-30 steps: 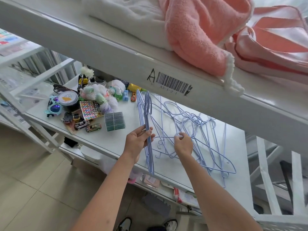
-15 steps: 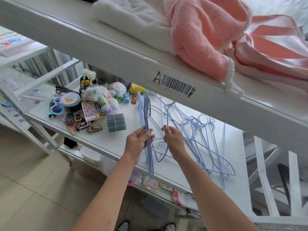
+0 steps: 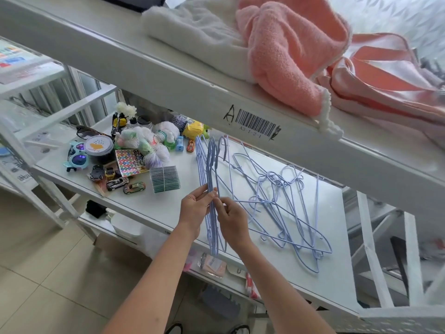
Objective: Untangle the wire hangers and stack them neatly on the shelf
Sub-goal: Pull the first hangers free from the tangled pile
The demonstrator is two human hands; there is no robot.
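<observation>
A white metal shelf (image 3: 149, 208) carries the work, with a second shelf level (image 3: 168, 75) above it holding a pink fleece towel (image 3: 289, 56) and a white knitted cloth (image 3: 199, 32). On the right half of the lower shelf lies a tangle of pale blue wire hangers (image 3: 284, 208), their hooks knotted together near the back and their shoulders splayed toward the front edge. Just left of it, a person holds a sorted bundle of hangers (image 3: 212, 179) on edge, its hooks pointing to the back of the shelf and its lower bars overhanging the front. The left hand (image 3: 195, 208) grips this bundle from the left, fingers curled round the wires; the right hand (image 3: 232, 219) pinches a thin wire at the bundle's right side. The hangers look light, thin and springy, with a coated surface that likely slides easily, so loose ones would snag by their hooks; the straight shoulder or bottom bar seems the safest place to hold. Toy cars (image 3: 118, 183), a sticker sheet (image 3: 127, 162) and child's sunglasses (image 3: 77, 156) crowd the shelf's left end.
</observation>
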